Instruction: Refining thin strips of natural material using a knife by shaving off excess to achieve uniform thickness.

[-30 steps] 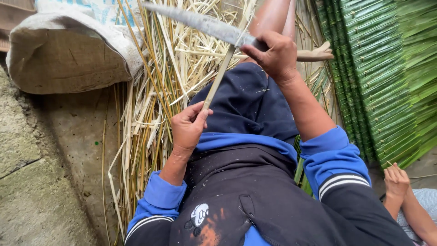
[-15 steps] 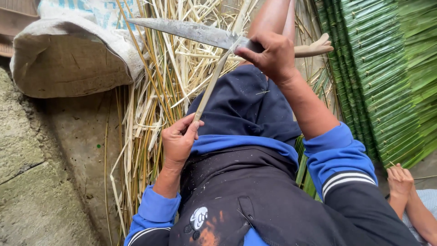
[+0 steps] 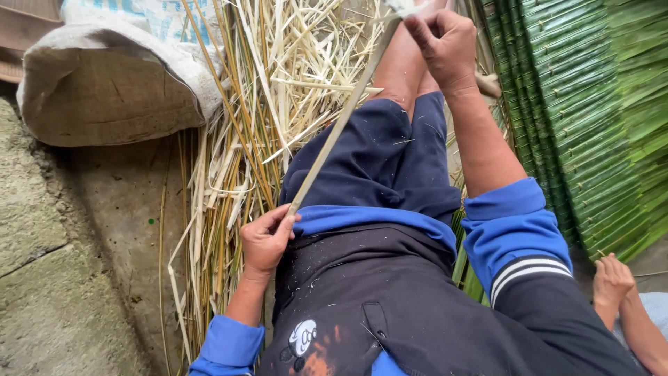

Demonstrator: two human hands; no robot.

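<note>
A stack of green split strips (image 3: 591,118) filled the right side, laid in tight parallel rows. On the left lay a bare concrete floor (image 3: 62,292), and above it a slumped grey sack (image 3: 104,90) with its rim folded over. Between sack and legs spread a loose heap of pale shavings and yellow slivers (image 3: 257,118), running down the floor toward the person's left elbow.

The person sat with knees raised, in dark blue shorts and a black top with blue cuffs. A long, thin pale strip (image 3: 334,132) ran on a slant across the left thigh, from near the waist up to the top edge of the view.

The right hand (image 3: 445,45) was closed in a fist at the strip's upper end, gripping something only partly in view; what it held could not be made out. The left hand (image 3: 268,240) pinched the strip's lower end, fingers curled around it, just beside the blue hem.

At the lower right corner, another person's bare foot (image 3: 612,282) rested on the ground.
</note>
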